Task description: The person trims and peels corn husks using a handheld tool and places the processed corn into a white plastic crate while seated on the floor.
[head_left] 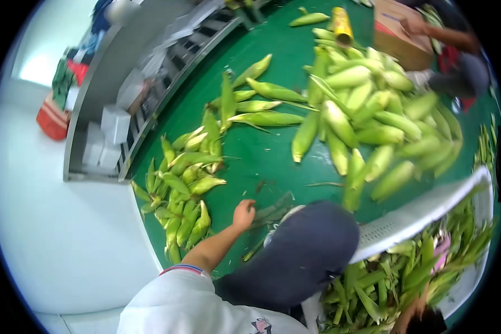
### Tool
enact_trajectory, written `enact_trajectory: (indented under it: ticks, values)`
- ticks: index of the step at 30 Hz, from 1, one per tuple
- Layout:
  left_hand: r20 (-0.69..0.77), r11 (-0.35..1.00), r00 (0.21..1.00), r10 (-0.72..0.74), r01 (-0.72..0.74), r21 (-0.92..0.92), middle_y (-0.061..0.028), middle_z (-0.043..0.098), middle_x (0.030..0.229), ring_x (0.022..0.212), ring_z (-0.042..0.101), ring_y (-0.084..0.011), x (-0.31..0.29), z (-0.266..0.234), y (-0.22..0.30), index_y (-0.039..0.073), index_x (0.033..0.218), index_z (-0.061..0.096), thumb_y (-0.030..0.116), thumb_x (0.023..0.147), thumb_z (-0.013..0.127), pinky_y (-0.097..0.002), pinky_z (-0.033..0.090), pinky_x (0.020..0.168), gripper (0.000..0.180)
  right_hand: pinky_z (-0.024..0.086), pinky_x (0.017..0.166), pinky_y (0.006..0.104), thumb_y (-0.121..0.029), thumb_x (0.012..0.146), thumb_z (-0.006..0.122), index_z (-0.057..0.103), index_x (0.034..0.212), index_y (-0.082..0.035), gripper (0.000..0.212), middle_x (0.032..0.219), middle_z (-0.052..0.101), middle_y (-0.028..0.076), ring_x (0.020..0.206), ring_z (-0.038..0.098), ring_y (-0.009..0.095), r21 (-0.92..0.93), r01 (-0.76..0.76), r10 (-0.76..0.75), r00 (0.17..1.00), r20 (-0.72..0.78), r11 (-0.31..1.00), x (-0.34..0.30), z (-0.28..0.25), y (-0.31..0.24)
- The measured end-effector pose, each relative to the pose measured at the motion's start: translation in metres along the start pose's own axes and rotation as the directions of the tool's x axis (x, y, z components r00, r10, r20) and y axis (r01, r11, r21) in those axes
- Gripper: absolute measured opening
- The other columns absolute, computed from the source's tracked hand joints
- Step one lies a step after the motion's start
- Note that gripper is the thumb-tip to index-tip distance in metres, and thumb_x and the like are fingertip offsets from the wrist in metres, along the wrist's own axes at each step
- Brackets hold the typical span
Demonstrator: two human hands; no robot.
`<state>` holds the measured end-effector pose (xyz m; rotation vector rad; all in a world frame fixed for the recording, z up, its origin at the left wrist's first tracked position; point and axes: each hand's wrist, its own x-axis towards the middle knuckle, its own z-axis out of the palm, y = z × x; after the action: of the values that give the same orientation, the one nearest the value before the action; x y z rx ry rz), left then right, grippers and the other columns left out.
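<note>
My left hand [244, 215] hovers over the green floor beside my bent knee. Its fingers look curled in, and I see nothing in them. Left of it lies a smaller group of green ears of corn [188, 181] in their husks. My right forearm reaches down into a white crate [384, 236] full of loose husks and leaves [373, 300]. Leaves mostly hide my right hand [426, 290]. A pink thing [441, 253] shows in line with that arm; I cannot make out its kind. A large heap of unpeeled corn [367, 111] rises in front of me to the right.
Several single ears [267, 118] lie between the two heaps. Behind the big heap are a yellow can [341, 25] and a cardboard box [403, 39], with another person's hand [414, 26] at the box. A grey metal rack [94, 111] holding white boxes [116, 125] stands far left.
</note>
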<state>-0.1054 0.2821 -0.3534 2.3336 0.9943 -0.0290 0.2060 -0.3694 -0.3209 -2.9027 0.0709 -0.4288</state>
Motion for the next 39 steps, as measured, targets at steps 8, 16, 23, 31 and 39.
enact_trajectory:
  ticks: [8,16,23,31,39]
  values:
    - [-0.094,0.8,0.812,0.576,-0.536,0.27,-0.0127,0.051,0.13,0.12,0.048,-0.0317,0.237,-0.004,0.082,0.005,0.126,0.05,0.01,0.082,0.056,-0.0452,0.041,0.099,0.045,0.034,0.109,0.0395,-0.018,0.072,0.073,0.046,0.125,-0.002,0.062,0.148,0.03,0.02,0.132,0.039,0.032,0.392,-0.009,-0.133,0.933,0.333,0.92,-0.053,-0.164,-0.053]
    - [0.339,0.64,0.937,0.085,-0.312,0.702,-0.0108,0.053,0.123,0.12,0.047,-0.0266,0.321,0.011,0.143,0.017,0.126,0.054,0.044,0.067,0.078,-0.0424,0.041,0.096,0.069,0.041,0.101,0.041,-0.006,0.081,0.06,0.05,0.131,-0.005,0.051,0.121,0.057,0.016,0.112,0.054,0.03,0.623,-0.595,0.253,0.794,0.552,0.507,-0.118,-0.352,-0.118]
    - [-0.051,0.828,0.996,0.08,-0.094,-0.553,-0.0138,0.061,0.116,0.102,0.061,-0.0321,0.177,0.004,0.008,0.008,0.13,0.045,0.04,0.082,0.071,-0.043,0.051,0.083,0.063,0.041,0.104,0.0451,-0.009,0.086,0.059,0.044,0.135,-0.005,0.051,0.129,0.056,0.013,0.115,0.056,0.029,0.658,-0.708,0.206,0.625,0.753,-0.257,-0.201,-0.306,-0.234]
    - [0.531,0.555,0.676,0.512,0.212,-0.805,-0.01,0.057,0.112,0.102,0.057,-0.021,-0.015,-0.173,0.206,0.004,0.143,0.032,0.039,0.087,0.065,-0.0362,0.046,0.09,0.074,0.04,0.102,0.0385,-0.023,0.066,0.08,0.041,0.132,-0.001,0.079,0.134,0.045,0.016,0.122,0.047,0.027,0.731,-0.617,-0.151,0.725,0.672,0.292,-0.187,-0.324,-0.283]
    - [0.725,0.587,0.088,0.683,-0.657,-0.473,-0.0147,0.057,0.124,0.114,0.055,-0.0219,-0.127,-0.218,0.367,0.003,0.138,0.041,0.033,0.084,0.071,-0.0336,0.042,0.098,0.068,0.04,0.096,0.0409,-0.037,0.067,0.079,0.041,0.129,0.0,0.082,0.109,0.05,0.018,0.105,0.05,0.036,0.824,0.022,-0.487,0.815,0.314,0.567,-0.161,-0.356,-0.266]
